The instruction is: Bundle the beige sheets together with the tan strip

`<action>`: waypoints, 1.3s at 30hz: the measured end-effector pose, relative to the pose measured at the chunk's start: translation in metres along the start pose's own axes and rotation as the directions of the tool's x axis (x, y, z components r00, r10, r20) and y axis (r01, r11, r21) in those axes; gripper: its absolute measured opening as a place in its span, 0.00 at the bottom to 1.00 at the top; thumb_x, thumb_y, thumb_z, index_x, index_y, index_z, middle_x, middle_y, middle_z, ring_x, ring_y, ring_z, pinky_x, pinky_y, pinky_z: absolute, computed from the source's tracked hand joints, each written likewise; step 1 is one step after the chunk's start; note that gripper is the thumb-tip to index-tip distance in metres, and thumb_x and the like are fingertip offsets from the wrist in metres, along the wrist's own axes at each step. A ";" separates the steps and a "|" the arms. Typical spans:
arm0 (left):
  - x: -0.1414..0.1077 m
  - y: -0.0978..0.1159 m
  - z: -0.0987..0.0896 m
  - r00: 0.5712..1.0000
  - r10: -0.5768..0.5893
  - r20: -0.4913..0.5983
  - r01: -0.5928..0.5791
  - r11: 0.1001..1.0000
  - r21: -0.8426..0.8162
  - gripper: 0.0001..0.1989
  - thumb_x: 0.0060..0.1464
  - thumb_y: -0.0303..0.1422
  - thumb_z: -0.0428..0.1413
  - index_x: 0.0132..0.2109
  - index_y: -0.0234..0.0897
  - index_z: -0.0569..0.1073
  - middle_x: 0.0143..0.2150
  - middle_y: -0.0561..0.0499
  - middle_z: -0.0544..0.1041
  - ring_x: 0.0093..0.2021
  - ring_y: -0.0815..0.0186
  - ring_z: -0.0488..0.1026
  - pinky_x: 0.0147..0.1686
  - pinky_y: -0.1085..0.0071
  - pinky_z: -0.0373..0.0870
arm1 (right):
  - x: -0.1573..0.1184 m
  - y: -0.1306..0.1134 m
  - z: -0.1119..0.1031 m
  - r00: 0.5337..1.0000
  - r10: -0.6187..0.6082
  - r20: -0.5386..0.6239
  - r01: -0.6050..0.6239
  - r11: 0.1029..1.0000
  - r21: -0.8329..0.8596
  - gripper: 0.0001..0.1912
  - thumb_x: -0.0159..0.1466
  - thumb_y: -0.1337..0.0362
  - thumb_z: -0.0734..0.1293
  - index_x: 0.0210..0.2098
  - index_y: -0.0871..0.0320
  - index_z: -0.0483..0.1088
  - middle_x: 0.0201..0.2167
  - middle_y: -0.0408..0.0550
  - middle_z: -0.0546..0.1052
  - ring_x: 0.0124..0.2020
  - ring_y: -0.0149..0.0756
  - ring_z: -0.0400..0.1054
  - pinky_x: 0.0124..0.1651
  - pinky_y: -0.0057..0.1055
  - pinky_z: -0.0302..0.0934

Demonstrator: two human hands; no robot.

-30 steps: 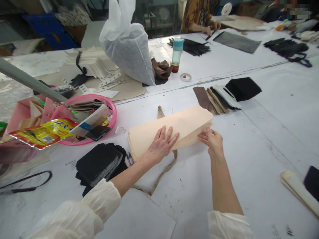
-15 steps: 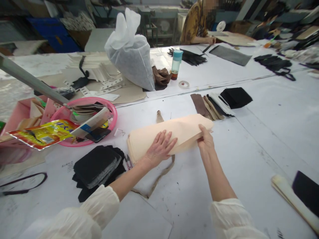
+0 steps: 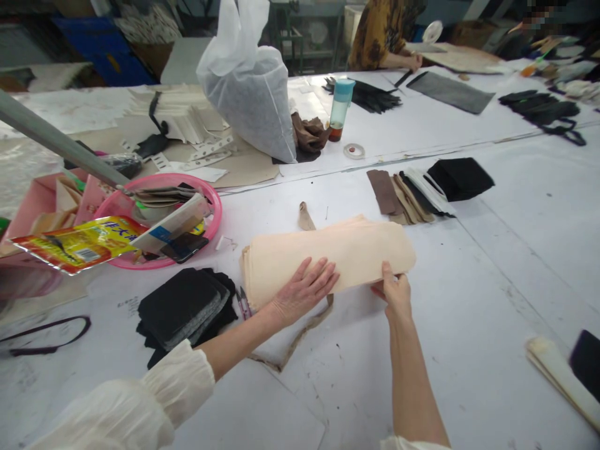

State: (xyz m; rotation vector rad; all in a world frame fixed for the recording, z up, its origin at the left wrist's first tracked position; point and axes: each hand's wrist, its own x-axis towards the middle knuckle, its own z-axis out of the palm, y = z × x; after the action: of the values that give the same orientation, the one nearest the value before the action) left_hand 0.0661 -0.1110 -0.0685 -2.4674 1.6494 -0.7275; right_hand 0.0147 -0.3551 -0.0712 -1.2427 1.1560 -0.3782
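At centre of the white worktop (image 3: 469, 300) lies a long, flat stack of peach-coloured fabric sheets (image 3: 328, 253); left hand (image 3: 302, 290) rests open, fingers spread, palm down on its near edge; right hand (image 3: 395, 289) pinches the stack's near right corner, thumb on top; black felt pieces (image 3: 182, 306) sit just left of stack; round pink plastic basin (image 3: 162, 222) further left w/ packets inside.
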 end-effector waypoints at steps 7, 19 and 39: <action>-0.006 0.014 0.010 0.996 -0.023 -0.089 0.029 0.997 0.074 0.26 0.65 0.36 0.51 0.68 0.40 0.58 0.72 0.42 0.55 0.66 0.47 0.62 0.63 0.51 0.66 | -0.021 -0.001 0.015 0.952 0.242 0.188 -0.290 0.912 0.291 0.21 0.54 0.54 0.76 0.42 0.55 0.69 0.35 0.46 0.79 0.31 0.37 0.75 0.32 0.36 0.74; 0.002 0.003 0.021 0.994 -0.042 -0.100 0.053 0.993 0.109 0.27 0.64 0.35 0.52 0.68 0.38 0.59 0.71 0.40 0.57 0.66 0.45 0.61 0.62 0.49 0.66 | -0.004 -0.013 0.036 0.990 0.077 0.119 -0.093 0.985 0.143 0.28 0.44 0.56 0.80 0.40 0.56 0.69 0.35 0.43 0.76 0.27 0.35 0.73 0.24 0.32 0.72; 0.001 0.003 0.018 0.997 -0.078 -0.004 0.078 0.996 -0.038 0.26 0.66 0.32 0.49 0.69 0.39 0.55 0.72 0.41 0.52 0.69 0.48 0.56 0.66 0.46 0.60 | -0.052 0.038 0.013 0.940 0.133 0.314 -0.018 0.939 -0.344 0.23 0.51 0.44 0.73 0.32 0.57 0.67 0.24 0.47 0.77 0.25 0.38 0.74 0.28 0.34 0.70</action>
State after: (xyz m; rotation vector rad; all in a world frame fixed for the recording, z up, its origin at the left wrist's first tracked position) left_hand 0.0720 -0.1166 -0.0848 -2.5712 1.5916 -0.7186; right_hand -0.0098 -0.2947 -0.0816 -1.4869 0.9941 0.0981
